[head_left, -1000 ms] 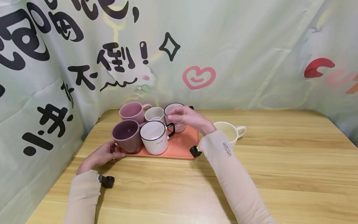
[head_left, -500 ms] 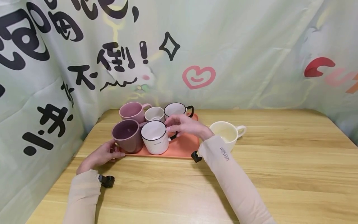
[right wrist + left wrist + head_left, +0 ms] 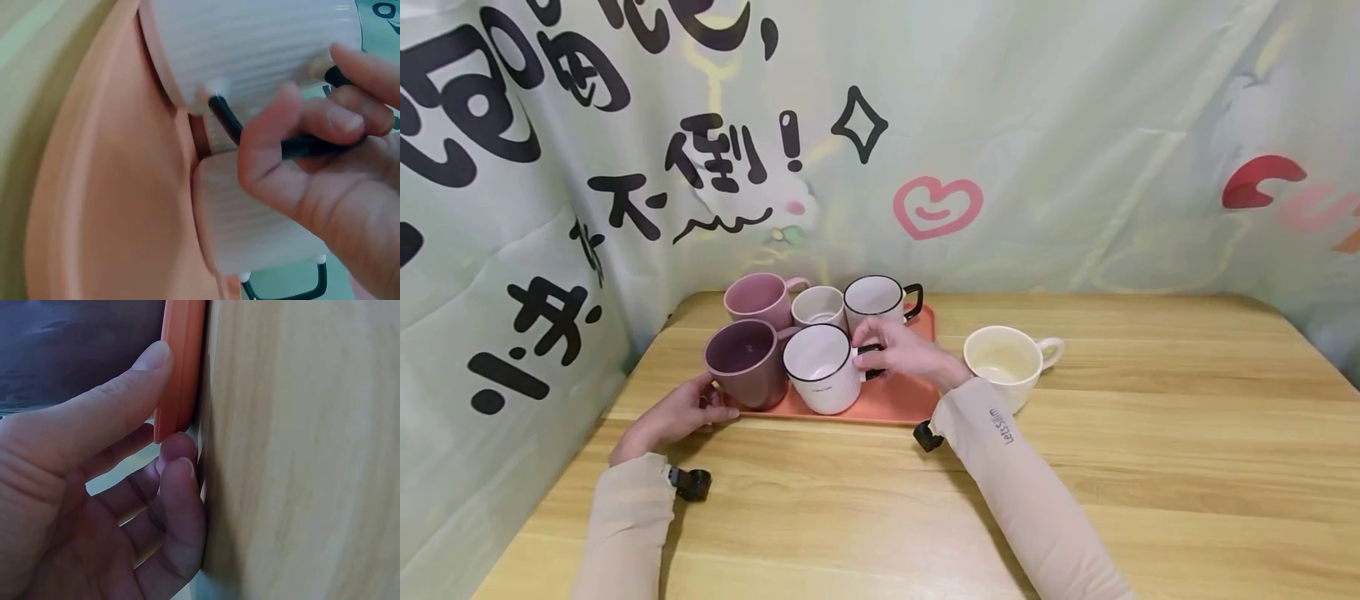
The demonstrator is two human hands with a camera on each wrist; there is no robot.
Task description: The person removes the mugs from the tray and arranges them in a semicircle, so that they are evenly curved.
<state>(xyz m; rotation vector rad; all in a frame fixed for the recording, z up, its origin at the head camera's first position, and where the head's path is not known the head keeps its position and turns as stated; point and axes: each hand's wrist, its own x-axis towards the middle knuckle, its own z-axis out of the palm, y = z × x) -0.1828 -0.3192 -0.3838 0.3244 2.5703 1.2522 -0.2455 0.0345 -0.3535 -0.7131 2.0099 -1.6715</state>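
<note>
Front white mug (image 3: 822, 387), near tray edge (image 3: 887, 421)

Your right hand (image 3: 898, 354) hides part of the black handle (image 3: 874, 374) on the white mug (image 3: 823, 383) near the orange tray's (image 3: 902, 402) near edge; that mug's print is too small to read. It hides the small cup's (image 3: 818, 307) base from you. Your tabletop's (image 3: 1150, 433) near edge is cut off, as is the purple mug (image 3: 75, 350) in the left wrist view.

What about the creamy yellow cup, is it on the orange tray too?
No, the creamy yellow cup stands on the wooden table, to the right of the orange tray.
</note>
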